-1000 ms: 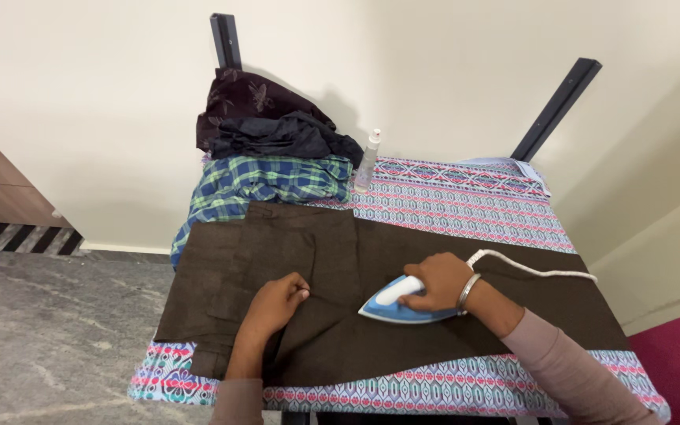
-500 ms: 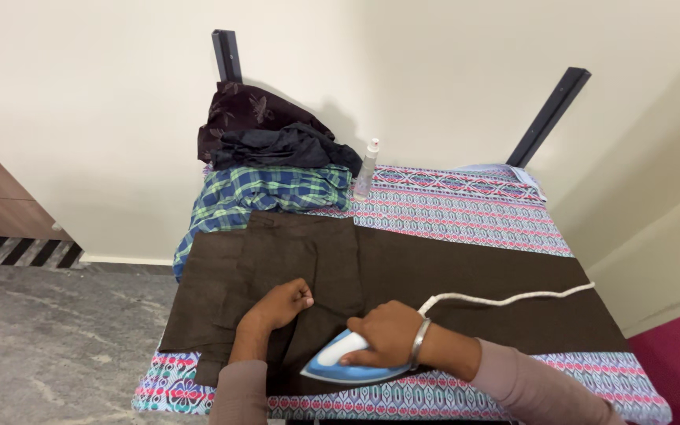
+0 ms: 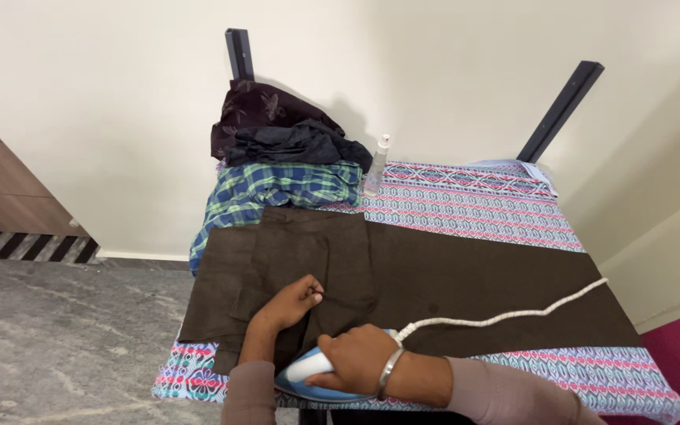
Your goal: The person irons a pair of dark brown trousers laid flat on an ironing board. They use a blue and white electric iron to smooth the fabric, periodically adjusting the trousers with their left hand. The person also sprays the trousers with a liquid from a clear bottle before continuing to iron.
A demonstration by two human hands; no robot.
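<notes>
The brown garment (image 3: 450, 287) is being kept spread flat across the table, lying over a patterned cloth (image 3: 482, 201) of pink, blue and white bands, with its left end reaching the table's left edge and its right end running toward the far right corner. It is being pinned near its near-left part by the left hand (image 3: 289, 303), whose fingers are curled down onto the fabric, pressing rather than gripping; this is judged to be done so that the cloth is kept taut and unwrinkled beside the iron. The iron (image 3: 312, 378), blue at the base with a white handle, is being held at the near edge of the table, on or just at the garment's near hem, the right hand (image 3: 360, 358) being closed around its handle. A white braided cord (image 3: 505, 315) is being trailed from the iron across the garment to the right, probably so as to be kept clear of the soleplate. The garment is looking matte, coarse-woven and rectangular, with a folded panel on the left. A heap of clothes (image 3: 285, 169), plaid below and dark above, is being kept at the far left corner, a clear spray bottle (image 3: 375, 165) standing just beside it.
</notes>
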